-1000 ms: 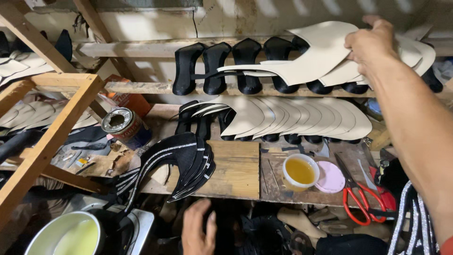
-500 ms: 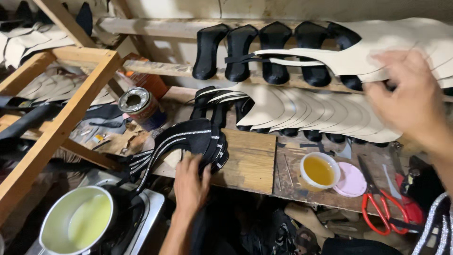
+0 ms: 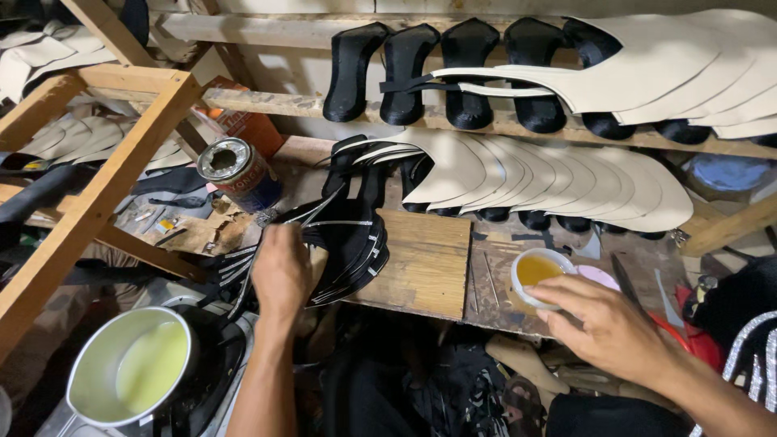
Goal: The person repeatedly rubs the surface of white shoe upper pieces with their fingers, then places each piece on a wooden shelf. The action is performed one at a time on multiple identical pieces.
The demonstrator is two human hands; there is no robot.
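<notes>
Fingers of the left hand (image 3: 281, 271) curl down onto a fanned stack of black shoe-upper pieces with thin white edging (image 3: 348, 235), which lies on the wooden table (image 3: 425, 263) toward its left front edge. The hand covers the near left part of the stack, knuckles up, and the fingers appear to pinch the topmost pieces, though the hand itself hides the tips, so the grip cannot be read for certain. The left forearm rises straight from the bottom of the view, wrist slightly bent toward the stack.

The right hand (image 3: 607, 324) sits at the table's front edge, right of the middle, palm down. Its fingers (image 3: 566, 293) are loosely spread and bear against the near side of a small white cup of amber liquid (image 3: 538, 275); they touch its rim and wall without closing round it. The right forearm comes in from the lower right corner.

Just beside the cup, to the right, lies a round pink lid (image 3: 599, 277). Behind the black stack stands an open round metal tin (image 3: 235, 171), near the table's back left corner. Along the back edge a row of cream-coloured curved upper pieces (image 3: 550, 182) overlaps like scales, with black shoe lasts (image 3: 465, 73) racked on the wooden rail above. Below the table's left front corner sits a white pot of pale yellow-green liquid (image 3: 133, 376).
</notes>
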